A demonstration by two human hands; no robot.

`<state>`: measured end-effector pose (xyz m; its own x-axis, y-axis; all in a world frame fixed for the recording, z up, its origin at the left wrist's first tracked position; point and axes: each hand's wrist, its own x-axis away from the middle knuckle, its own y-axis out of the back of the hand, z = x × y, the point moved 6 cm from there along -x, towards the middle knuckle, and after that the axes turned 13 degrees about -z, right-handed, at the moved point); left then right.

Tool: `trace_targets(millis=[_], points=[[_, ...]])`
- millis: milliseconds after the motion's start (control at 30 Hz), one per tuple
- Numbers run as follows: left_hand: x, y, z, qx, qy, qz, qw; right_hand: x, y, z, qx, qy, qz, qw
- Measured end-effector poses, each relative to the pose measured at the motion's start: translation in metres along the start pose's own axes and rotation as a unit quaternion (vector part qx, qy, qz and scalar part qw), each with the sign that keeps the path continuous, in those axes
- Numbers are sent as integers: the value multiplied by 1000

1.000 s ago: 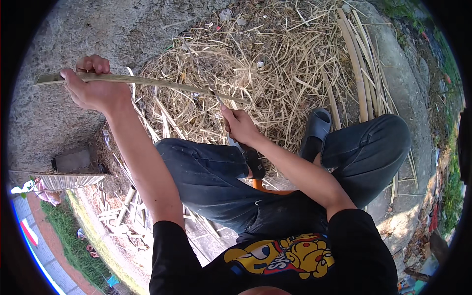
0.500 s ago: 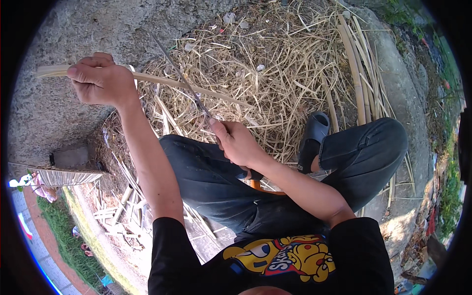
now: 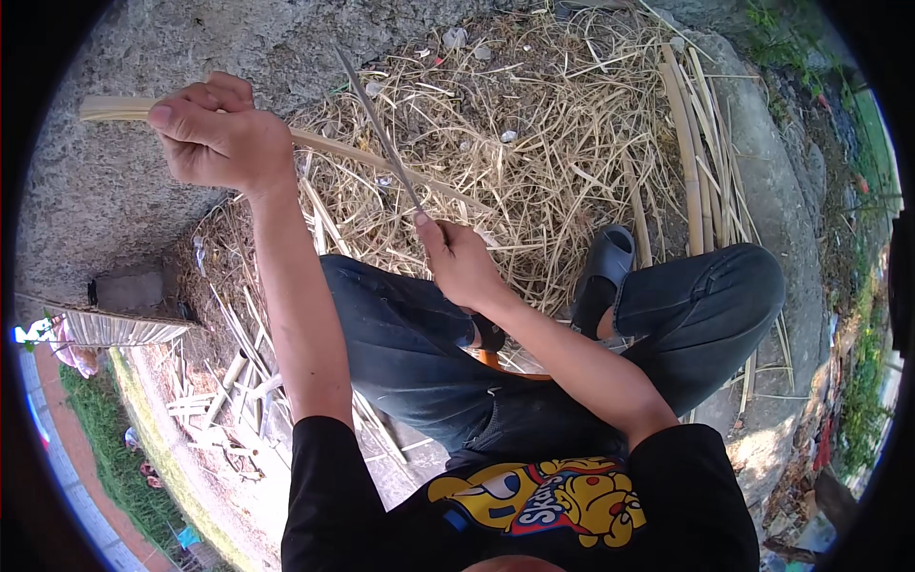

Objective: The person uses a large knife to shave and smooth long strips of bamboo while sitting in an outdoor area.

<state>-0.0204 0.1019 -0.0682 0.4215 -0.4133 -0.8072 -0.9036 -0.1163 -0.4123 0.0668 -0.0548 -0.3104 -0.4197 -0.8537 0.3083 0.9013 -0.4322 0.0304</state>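
My left hand (image 3: 227, 141) is closed in a fist around a long, flat bamboo strip (image 3: 335, 147), raised at the left above the ground. The strip's short end sticks out beyond the fist, and its long end slopes down to the right. In my right hand (image 3: 465, 267), just above my left knee, is a long, thin-bladed knife (image 3: 374, 114), its tip pointing away and to the left. The blade crosses the strip's long part; whether they touch, I cannot tell. The knife's handle is hidden inside my fingers.
A heap of bamboo shavings (image 3: 534, 143) covers the ground ahead. Longer bamboo strips (image 3: 688, 153) lie at the right beside a stone edge (image 3: 772, 181). A rough concrete block (image 3: 124, 200) stands at the left. Cut bamboo pieces (image 3: 233, 381) lie behind it, near my left arm.
My left hand has moved a little up and to the right with the bamboo strip. The knife has shifted slightly right and away, still crossing the strip.
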Motion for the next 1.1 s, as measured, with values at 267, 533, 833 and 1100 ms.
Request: trace_targets(millis=[267,533,833,1100], points=[[-1,6,14,-5,-13,13,1000,-5,6,-60,-75,-242,-6,967],[-11,12,28,-22,10,14,1000,-35,-2,-71,-52,-133,5,990],[-15,34,29,-43,20,17,999,-21,-7,6,51,27,51,997],[-7,18,27,-45,8,22,999,-53,21,-113,156,35,-48,986]])
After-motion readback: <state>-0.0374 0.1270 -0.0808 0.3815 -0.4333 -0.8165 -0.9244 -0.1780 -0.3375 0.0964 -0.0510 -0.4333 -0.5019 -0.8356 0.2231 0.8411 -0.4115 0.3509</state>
